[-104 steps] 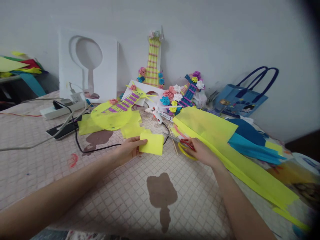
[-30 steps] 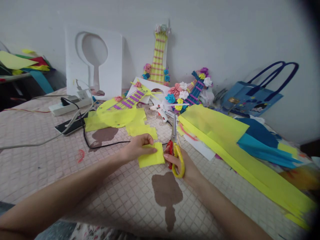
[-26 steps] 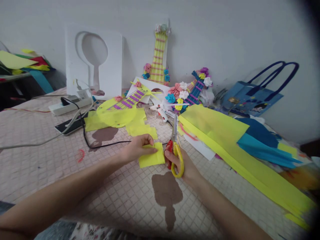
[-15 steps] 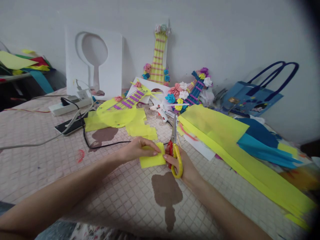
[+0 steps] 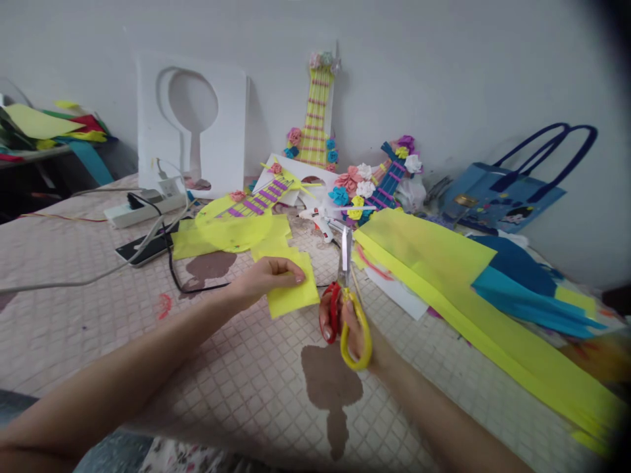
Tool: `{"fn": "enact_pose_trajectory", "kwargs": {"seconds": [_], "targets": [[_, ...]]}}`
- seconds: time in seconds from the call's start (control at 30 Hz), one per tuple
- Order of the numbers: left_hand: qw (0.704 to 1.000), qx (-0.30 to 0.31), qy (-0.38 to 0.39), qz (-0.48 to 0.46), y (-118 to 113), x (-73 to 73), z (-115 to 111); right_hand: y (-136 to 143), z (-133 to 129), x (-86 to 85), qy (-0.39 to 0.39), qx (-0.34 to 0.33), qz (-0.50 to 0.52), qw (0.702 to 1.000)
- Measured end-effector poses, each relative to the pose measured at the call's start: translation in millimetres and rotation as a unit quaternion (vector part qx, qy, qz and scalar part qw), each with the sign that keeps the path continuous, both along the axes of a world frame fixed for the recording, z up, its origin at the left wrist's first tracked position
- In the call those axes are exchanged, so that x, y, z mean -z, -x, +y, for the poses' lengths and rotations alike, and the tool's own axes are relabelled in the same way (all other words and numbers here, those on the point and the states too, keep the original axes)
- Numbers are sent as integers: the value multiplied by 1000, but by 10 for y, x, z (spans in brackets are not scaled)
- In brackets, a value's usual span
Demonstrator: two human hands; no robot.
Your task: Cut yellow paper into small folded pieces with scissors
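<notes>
Between the thumb and fingers of my left hand is a yellow sheet of crepe paper, roughly square, held just above the table. My right hand grips a pair of scissors with one red and one yellow handle. Their blades point away from me and lie nearly together. The scissors are to the right of the sheet and apart from it. Beyond my left hand lie more yellow paper pieces.
A white glue gun lies past the scissors, near decorated paper guitars. Long yellow paper covers the right side. A power strip, a phone and cables are at left. A blue bag stands at back right.
My left hand has moved the yellow sheet slightly up and left. My right hand's fingers have left the sheet's edge and now sit in the scissors' handles, which have spread apart.
</notes>
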State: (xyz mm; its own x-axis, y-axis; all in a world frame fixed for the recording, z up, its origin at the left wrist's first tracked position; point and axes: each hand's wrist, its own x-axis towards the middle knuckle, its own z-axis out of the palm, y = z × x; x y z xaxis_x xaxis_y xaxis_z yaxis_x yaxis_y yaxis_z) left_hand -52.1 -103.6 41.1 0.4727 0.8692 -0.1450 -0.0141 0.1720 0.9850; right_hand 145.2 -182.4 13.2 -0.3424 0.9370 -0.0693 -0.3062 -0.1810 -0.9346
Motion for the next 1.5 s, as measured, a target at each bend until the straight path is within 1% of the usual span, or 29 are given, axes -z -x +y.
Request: {"fn": "enact_pose_trajectory", "kwargs": {"seconds": [0.07, 0.13, 0.23, 0.3, 0.4, 0.57, 0.67, 0.93, 1.07, 1.23, 1.37, 1.5], "targets": [[999, -34, 1, -17, 47, -15, 62, 26, -30, 0, -7, -32, 27, 999], [997, -70, 10, -34, 102, -20, 128, 48, -73, -21, -7, -80, 54, 995], [993, -109, 14, -47, 177, -13, 210, 54, -137, -36, 28, -178, 85, 980], [991, -124, 7, -51, 212, -9, 243, 52, -163, -12, 62, -230, 101, 966], [989, -138, 1, -56, 229, -22, 258, 63, -174, 48, 85, -261, 113, 955], [987, -144, 20, -66, 214, -88, 237, 83, -161, 100, 92, -269, 108, 953], [986, -146, 23, -73, 210, -108, 231, 71, -152, 126, 90, -261, 102, 956], [986, -145, 19, -82, 231, -91, 253, 49, -129, 175, 87, -251, 103, 959], [987, -139, 25, -77, 223, -99, 236, 46, -132, 137, 93, -256, 104, 956], [990, -125, 0, -59, 193, -93, 208, 49, -135, 97, 83, -250, 79, 961], [991, -117, -14, -59, 164, -94, 188, 39, -136, 137, 73, -238, 82, 965], [988, -125, -18, -87, 159, -87, 186, 30, -133, 166, 75, -232, 78, 967]]}}
